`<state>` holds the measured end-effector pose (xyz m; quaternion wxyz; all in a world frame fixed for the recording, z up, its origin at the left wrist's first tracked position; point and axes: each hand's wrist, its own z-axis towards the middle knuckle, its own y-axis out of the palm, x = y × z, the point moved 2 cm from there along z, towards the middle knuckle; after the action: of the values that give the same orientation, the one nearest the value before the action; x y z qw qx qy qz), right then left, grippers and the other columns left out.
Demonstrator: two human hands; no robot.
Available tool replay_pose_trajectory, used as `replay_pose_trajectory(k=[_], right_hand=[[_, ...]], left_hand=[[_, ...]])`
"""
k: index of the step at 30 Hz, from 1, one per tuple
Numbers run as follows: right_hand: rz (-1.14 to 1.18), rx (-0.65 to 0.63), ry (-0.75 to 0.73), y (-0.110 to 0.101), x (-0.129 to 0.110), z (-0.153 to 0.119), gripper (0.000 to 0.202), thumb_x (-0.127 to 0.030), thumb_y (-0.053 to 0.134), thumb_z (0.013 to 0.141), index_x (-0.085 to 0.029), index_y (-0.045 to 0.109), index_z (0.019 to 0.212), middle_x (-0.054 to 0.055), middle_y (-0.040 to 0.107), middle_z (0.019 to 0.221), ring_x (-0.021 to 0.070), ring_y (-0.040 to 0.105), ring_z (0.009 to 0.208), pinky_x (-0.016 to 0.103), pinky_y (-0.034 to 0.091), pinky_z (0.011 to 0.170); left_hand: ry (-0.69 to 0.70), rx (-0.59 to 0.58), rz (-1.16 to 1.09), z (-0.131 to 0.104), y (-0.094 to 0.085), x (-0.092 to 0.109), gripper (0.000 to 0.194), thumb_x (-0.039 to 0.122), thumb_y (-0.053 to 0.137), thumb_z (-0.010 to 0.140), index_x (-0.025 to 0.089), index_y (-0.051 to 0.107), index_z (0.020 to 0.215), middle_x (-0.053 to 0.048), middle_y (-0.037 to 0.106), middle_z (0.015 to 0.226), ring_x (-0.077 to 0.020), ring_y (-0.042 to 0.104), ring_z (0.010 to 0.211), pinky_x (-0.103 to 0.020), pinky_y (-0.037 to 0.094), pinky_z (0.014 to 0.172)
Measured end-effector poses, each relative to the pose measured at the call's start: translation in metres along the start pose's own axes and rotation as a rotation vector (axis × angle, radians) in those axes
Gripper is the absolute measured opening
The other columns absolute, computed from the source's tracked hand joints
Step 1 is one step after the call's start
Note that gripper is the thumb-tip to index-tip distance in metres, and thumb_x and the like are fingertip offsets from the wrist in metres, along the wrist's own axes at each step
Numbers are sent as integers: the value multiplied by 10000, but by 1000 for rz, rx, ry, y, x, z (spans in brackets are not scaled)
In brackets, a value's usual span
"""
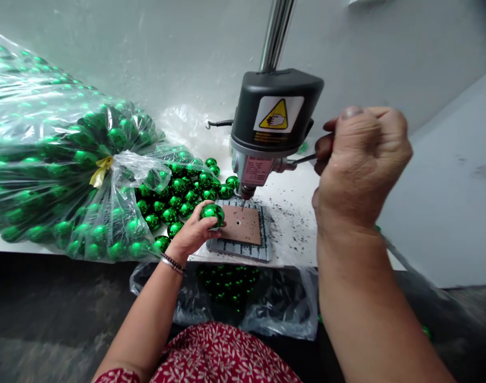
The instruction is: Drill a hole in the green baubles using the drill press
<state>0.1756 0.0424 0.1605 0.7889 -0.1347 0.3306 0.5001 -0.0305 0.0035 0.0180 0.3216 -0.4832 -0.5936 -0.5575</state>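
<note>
My left hand [194, 232] is closed around a shiny green ball [213, 214], its fingers and thumb on the ball's sides. The ball is just left of the drill bit [243, 204] of a bench drill press [273, 114]. Beneath the bit, a brown square board [250, 226] with a small hole lies on the drill's grey slotted base [262, 255]. Up at the right, my right hand [360, 159] is wrapped round the drill press lever [306, 158]; the lever's end is hidden inside the fist.
Loose green balls [179, 186] lie left of the drill. A large clear plastic bag [67, 181] of green balls, with a yellow tie [101, 171], fills the left side. Dark shavings [286, 229] litter the white table. Below its front edge hangs an open plastic bag [291, 303] holding more balls.
</note>
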Motion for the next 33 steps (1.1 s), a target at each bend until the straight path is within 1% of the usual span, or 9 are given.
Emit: replay_pose_trajectory(k=[5, 9, 12, 15, 20, 24, 27, 30, 33], right_hand=[[-27, 40, 45, 0, -4, -3, 312, -410, 436, 882, -121, 413, 768, -52, 448, 665, -37, 370, 507, 146, 303, 520], [-7, 42, 22, -1, -4, -6, 298, -397, 434, 884, -125, 410, 765, -58, 422, 630, -30, 381, 504, 152, 309, 519], [-10, 34, 10, -2, -3, -7, 299, -403, 428, 887, -126, 419, 775, -63, 401, 609, -28, 382, 510, 154, 321, 529], [-15, 23, 6, -2, -4, -8, 312, -419, 426, 886, -128, 414, 776, -65, 390, 611, -34, 380, 519, 142, 317, 529], [5, 31, 26, -3, -6, -8, 292, -392, 438, 882, -132, 399, 753, -67, 376, 601, -41, 361, 517, 126, 315, 531], [-8, 37, 36, -4, -8, -8, 285, -385, 438, 881, -133, 412, 752, -58, 414, 624, -43, 367, 529, 124, 325, 546], [-7, 27, 43, -3, -8, -9, 284, -388, 434, 883, -136, 420, 753, -59, 412, 623, -43, 361, 531, 128, 335, 561], [6, 17, 54, -3, -10, -9, 275, -375, 437, 880, -133, 431, 750, -55, 410, 622, -39, 367, 541, 137, 352, 579], [18, 10, 65, -4, -12, -8, 262, -358, 430, 883, -133, 424, 750, -57, 404, 617, -38, 363, 537, 135, 356, 576]], left_hand=[[90, 79, 232, 0, -6, -6, 683, 307, 723, 680, 259, 382, 1271, -22, 548, 1046, -132, 573, 828, -260, 513, 665], [36, 70, 104, 0, -7, -9, 669, 339, 707, 700, 249, 403, 1289, -9, 561, 971, -98, 571, 709, -201, 446, 558], [-1, 16, -18, 0, -6, -10, 711, 319, 724, 695, 267, 400, 1326, 2, 588, 922, -78, 564, 653, -185, 411, 535], [-59, -38, -138, 1, -5, -11, 677, 348, 723, 705, 292, 404, 1300, -10, 620, 951, -116, 628, 717, -202, 450, 567], [-112, 20, -168, 2, -1, -8, 540, 304, 715, 705, 265, 442, 1170, -29, 641, 1010, -167, 673, 844, -279, 534, 704], [-117, 91, 48, 9, 3, -7, 559, 301, 693, 714, 250, 457, 1219, -32, 643, 1003, -153, 657, 787, -309, 538, 714], [3, 158, 345, 18, 4, -8, 567, 350, 701, 718, 207, 531, 1239, -61, 649, 1088, -157, 628, 871, -300, 514, 788], [113, 142, 547, 28, 6, -10, 525, 394, 694, 724, 177, 589, 1190, -65, 665, 1084, -187, 606, 970, -314, 482, 882], [161, 135, 698, 33, 10, -11, 491, 398, 678, 733, 177, 594, 1163, -64, 669, 1066, -205, 606, 984, -336, 474, 900]])
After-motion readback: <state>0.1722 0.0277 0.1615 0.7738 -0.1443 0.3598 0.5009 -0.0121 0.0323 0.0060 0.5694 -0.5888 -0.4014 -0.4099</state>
